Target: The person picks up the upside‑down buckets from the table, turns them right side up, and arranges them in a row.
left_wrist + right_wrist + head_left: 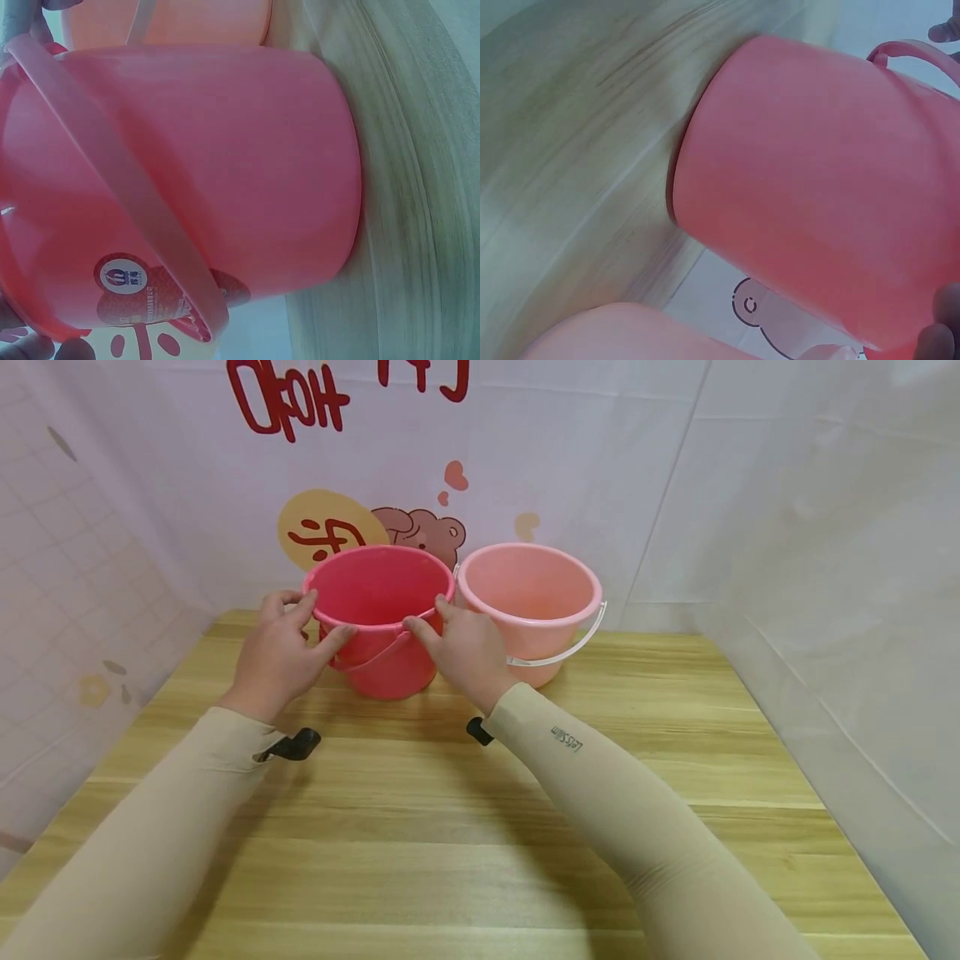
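Note:
A deep pink-red bucket [386,672] stands upright on the wooden table. My left hand [277,653] grips its rim at the left, thumb along the front edge. On the front right of the same rim, my right hand [474,647] holds on with thumb and fingers. The bucket's matching handle [127,172] hangs down against its wall, and a round label [124,276] shows beside it in the left wrist view. Close to the right of it stands a pale pink bucket [540,639] with a white handle [577,645] lowered at its front.
The wooden table [420,860] reaches back to a white printed cloth [600,460] with a cartoon bear [427,531] and red lettering. White cloth also hangs along both sides. Black wrist mounts [303,743] jut from under the beige sleeves.

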Demonstrator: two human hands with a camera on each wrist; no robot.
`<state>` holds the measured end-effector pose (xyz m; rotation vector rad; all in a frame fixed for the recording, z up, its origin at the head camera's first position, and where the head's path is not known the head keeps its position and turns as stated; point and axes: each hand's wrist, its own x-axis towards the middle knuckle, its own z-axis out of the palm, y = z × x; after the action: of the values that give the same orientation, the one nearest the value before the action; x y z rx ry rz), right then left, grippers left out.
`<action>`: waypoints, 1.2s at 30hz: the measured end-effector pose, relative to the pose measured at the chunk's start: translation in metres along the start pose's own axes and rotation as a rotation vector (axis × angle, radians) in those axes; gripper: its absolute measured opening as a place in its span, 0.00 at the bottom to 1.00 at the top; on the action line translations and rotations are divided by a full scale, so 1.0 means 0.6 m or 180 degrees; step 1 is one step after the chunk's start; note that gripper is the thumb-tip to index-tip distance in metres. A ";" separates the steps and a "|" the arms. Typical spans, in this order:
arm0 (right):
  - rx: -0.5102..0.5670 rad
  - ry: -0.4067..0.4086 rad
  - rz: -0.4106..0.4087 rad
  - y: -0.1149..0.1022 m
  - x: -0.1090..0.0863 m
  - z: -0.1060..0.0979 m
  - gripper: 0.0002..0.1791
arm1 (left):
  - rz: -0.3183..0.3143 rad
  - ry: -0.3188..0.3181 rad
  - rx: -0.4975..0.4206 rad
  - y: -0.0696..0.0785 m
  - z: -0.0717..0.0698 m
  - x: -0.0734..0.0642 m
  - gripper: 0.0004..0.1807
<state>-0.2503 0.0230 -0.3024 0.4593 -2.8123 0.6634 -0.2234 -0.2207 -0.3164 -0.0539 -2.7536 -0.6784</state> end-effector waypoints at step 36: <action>0.0274 -0.0093 0.0389 0.000 0.015 0.003 0.43 | -0.0081 0.0020 -0.0045 0.005 0.008 0.012 0.48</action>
<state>-0.2590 0.0202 -0.3016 0.3159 -2.8661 0.8112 -0.2317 -0.2162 -0.3171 -0.0197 -2.7480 -0.7034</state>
